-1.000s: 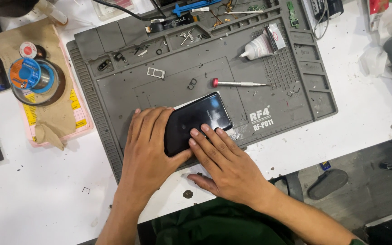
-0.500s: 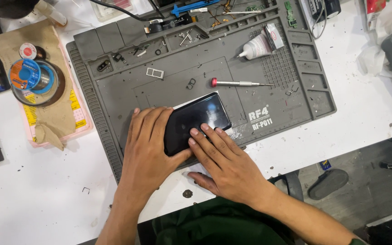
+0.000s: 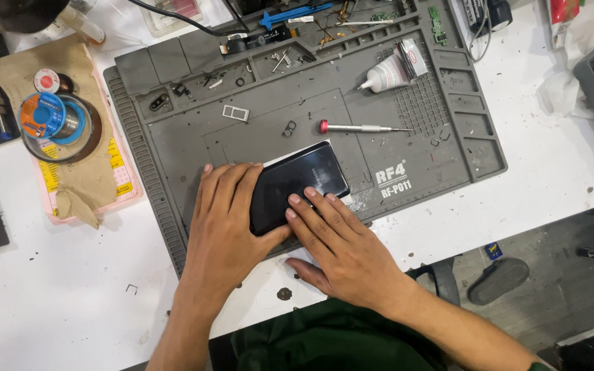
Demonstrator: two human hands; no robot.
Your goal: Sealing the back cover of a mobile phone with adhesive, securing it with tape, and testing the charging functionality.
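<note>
grey silicone repair mat (image 3: 448, 154) on a white bench — a black phone (image 3: 304, 180) lies glass-down near its front edge, tilted, with both hands flat on it. the left hand (image 3: 225, 220) covers the phone's near-left end, fingers together and stretched along the mat. the right hand (image 3: 338, 247) rests its fingertips (image 3: 295, 200) on the dark back, fingers slightly spread, pressing rather than gripping (no finger curls around an edge). just beyond the phone lie a red-capped screwdriver (image 3: 362, 128) and a white glue bottle (image 3: 388, 75); a solder spool (image 3: 55, 118) sits well off to the left.

Head camera looks straight down, close, over workbench (image 3: 49, 302)
</note>
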